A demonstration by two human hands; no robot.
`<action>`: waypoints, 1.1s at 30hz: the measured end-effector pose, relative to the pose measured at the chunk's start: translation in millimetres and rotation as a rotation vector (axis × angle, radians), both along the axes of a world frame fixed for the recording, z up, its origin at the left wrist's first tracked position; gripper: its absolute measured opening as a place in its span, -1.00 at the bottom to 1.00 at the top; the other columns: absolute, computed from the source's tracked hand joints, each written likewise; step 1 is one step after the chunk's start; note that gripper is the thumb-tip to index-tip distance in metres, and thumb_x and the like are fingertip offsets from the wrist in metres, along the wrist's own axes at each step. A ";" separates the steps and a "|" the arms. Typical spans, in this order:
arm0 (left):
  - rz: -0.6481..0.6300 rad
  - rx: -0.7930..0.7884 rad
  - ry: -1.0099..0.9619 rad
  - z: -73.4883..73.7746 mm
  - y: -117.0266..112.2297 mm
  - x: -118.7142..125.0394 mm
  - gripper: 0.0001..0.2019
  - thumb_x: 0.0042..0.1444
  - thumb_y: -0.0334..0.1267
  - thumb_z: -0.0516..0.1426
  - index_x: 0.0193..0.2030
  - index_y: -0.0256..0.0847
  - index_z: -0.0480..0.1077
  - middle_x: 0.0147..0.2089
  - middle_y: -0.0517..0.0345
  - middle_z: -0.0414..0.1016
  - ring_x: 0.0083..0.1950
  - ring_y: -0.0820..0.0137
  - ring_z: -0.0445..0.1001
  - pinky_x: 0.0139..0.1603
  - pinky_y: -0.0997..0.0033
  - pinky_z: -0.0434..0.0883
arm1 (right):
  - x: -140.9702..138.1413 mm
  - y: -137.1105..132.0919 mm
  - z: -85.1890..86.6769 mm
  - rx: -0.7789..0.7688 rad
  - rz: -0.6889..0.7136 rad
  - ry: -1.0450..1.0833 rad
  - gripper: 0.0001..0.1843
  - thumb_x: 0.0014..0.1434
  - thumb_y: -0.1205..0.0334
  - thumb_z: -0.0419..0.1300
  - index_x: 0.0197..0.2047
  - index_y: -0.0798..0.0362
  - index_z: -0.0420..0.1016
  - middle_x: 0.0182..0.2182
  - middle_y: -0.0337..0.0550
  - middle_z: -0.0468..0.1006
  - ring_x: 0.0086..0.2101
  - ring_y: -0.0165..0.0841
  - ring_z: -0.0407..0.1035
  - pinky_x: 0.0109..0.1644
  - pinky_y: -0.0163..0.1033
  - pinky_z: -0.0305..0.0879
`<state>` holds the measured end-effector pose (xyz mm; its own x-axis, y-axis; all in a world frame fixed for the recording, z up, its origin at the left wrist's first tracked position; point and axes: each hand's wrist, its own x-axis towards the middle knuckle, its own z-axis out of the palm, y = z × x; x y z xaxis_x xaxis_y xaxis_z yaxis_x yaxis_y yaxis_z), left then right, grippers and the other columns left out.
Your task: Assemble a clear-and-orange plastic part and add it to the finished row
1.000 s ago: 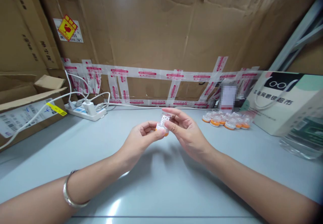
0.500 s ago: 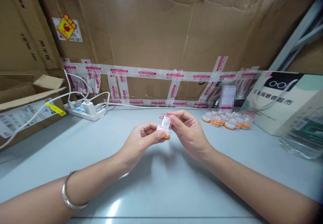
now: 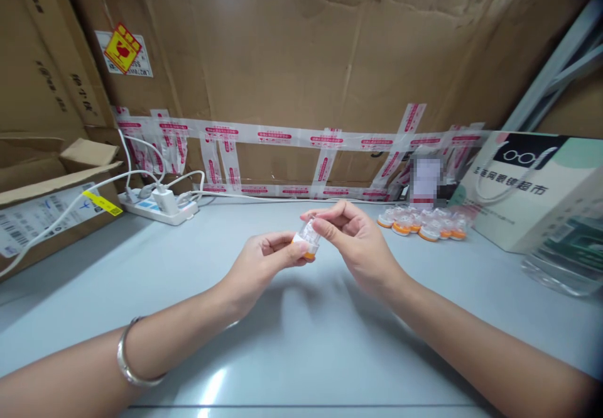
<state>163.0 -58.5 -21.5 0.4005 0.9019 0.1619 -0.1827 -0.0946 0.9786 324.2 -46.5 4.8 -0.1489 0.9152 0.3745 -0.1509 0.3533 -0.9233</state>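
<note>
Both my hands meet above the middle of the grey table (image 3: 301, 342) around one small clear plastic piece with an orange base (image 3: 308, 241). My left hand (image 3: 264, 264) pinches its orange lower part between thumb and fingers. My right hand (image 3: 353, 236) has its fingers curled over the clear top, thumb pressed against it. A row of several similar orange-and-clear pieces (image 3: 421, 224) lies on the table to the right, beyond my right hand. A metal bangle (image 3: 127, 361) sits on my left wrist.
A taped cardboard wall (image 3: 301, 91) closes the back. A white power strip with plugs and cables (image 3: 157, 207) lies at the back left beside an open cardboard box (image 3: 47, 210). A printed paper bag (image 3: 532, 185) and a clear plastic bag (image 3: 565, 261) stand at the right.
My right fingers, stretched out a second ago, have curled down over the clear top of the piece. The piece has tilted slightly; my left hand has barely moved.
</note>
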 end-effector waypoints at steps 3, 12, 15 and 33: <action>-0.025 0.014 -0.017 0.3 -0.1 -1.4 -0.76 0.12 -0.16 0.15 -0.17 -0.27 0.51 -0.16 0.02 0.52 -0.11 0.31 0.44 0.04 0.26 0.36 | 0.4 -3.0 2.6 0.020 0.064 0.005 -0.84 0.03 0.22 0.28 -0.38 0.01 0.34 -0.26 -0.19 0.56 -0.23 -0.40 0.43 -0.16 -0.24 0.32; 0.059 0.007 0.064 0.9 -2.2 1.9 -0.77 0.04 -0.14 0.21 -0.22 -0.23 0.51 -0.19 0.05 0.53 -0.07 0.28 0.44 0.02 0.28 0.35 | -4.8 -2.4 -9.3 0.007 -0.033 0.033 -0.78 -0.08 0.20 0.36 -0.40 0.00 0.38 -0.44 -0.31 0.49 -0.39 -0.48 0.36 -0.29 -0.33 0.28; 0.084 -0.053 0.042 -1.1 -0.2 3.2 -0.75 -0.01 -0.15 0.25 -0.21 -0.23 0.48 -0.20 0.07 0.54 -0.09 0.31 0.47 0.03 0.28 0.36 | -6.0 -2.3 -10.7 -0.033 -0.031 0.040 -0.77 -0.07 0.14 0.35 -0.40 0.00 0.38 -0.44 -0.33 0.45 -0.39 -0.49 0.33 -0.28 -0.33 0.25; 0.223 -0.053 -0.017 -0.3 11.8 -2.7 -0.75 0.02 -0.14 0.22 -0.18 -0.20 0.43 -0.13 0.11 0.49 -0.07 0.35 0.39 0.04 0.32 0.23 | -21.9 -4.3 -36.0 -0.416 0.166 0.243 -0.58 -0.11 0.11 0.37 -0.20 0.03 0.36 -0.31 -0.22 0.54 -0.19 -0.40 0.41 0.08 -0.16 0.18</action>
